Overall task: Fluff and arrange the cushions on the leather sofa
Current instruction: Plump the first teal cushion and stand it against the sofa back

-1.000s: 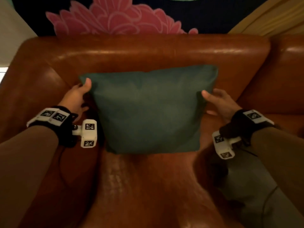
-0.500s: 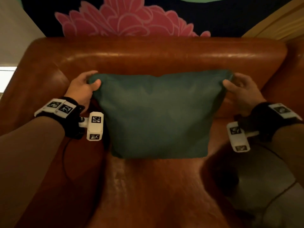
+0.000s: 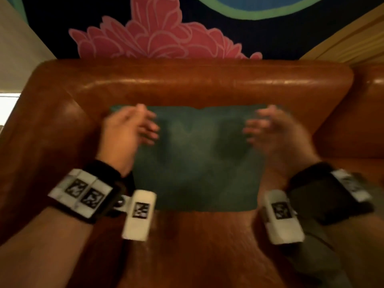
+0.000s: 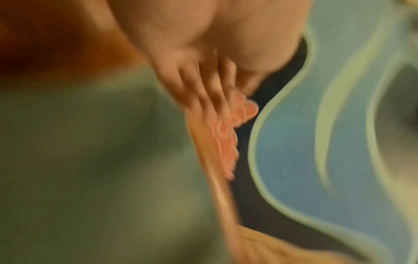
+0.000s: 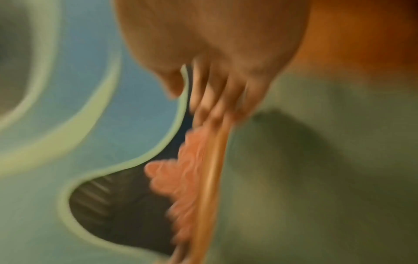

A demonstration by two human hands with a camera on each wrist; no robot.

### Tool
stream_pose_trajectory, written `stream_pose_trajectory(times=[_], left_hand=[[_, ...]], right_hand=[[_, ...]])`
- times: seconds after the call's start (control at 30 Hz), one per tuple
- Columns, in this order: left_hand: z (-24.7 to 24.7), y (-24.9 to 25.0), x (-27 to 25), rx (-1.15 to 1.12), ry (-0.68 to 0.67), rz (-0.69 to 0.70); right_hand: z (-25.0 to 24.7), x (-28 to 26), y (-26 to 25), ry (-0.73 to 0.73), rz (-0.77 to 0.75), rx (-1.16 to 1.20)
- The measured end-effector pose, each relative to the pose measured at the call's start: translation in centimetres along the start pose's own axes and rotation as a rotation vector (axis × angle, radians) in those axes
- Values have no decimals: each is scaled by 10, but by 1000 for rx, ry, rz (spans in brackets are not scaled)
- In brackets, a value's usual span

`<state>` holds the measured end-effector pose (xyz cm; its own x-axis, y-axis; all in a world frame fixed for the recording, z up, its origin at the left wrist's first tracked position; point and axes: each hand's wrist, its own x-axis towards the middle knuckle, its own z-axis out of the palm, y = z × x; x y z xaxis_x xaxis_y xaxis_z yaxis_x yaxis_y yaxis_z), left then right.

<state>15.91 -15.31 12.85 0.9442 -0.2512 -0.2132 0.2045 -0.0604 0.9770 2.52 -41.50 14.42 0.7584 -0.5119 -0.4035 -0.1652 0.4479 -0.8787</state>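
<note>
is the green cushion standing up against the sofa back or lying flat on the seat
Standing up. The green cushion has its bottom edge on the seat and its top edge against the sofa back, with both hands open over its upper corners.

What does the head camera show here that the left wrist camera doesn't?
Only the head view shows both hands at once: the left hand and the right hand, fingers extended over the front of the green cushion, which stands against the backrest of the leather sofa, plus the wrist-worn devices. Only the left wrist view shows that hand's fingers from close up, heavily blurred, and the blue shape in the wall picture. Both share the cushion, the sofa's leather and the pink flower.
</note>
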Motion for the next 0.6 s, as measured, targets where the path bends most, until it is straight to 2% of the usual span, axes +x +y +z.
stream_pose_trajectory(times=[0.03,0.07,0.1,0.13,0.2,0.27,0.33,0.37,0.4,0.43,0.47,0.5,0.53,0.57,0.6], left_hand=[[28,-2,-11,-118,-198,-214],[51,-7,-15,-204,-303,-388],[61,-15,-10,-258,-326,-479],[59,-18,-1,-324,-266,-492],[26,-22,25,-462,4,-425],[-18,-18,44,-436,224,-318],[-44,-11,48,-157,344,-142],[-45,-8,50,77,393,1],[-37,-4,50,385,387,198],[-18,0,47,702,270,434],[7,1,41,972,32,646],[30,-3,35,1194,-208,755],[47,-8,33,1404,-384,754],[56,-12,32,1571,-467,711],[50,-21,42,1690,-490,642]], right_hand=[[27,-5,11,-153,207,70],[44,-1,25,-221,331,73],[52,7,34,-233,380,81],[47,17,35,-191,378,115],[11,38,22,-3,328,215],[-38,46,-2,176,217,148],[-64,45,-23,258,40,-72],[-61,42,-28,264,-90,-288],[-48,40,-30,268,-279,-622],[-28,40,-26,199,-512,-959],[-3,37,-17,38,-749,-1250],[24,33,-6,-131,-876,-1498],[43,32,7,-263,-861,-1727],[53,34,19,-339,-742,-1931],[48,44,29,-361,-617,-2070]])
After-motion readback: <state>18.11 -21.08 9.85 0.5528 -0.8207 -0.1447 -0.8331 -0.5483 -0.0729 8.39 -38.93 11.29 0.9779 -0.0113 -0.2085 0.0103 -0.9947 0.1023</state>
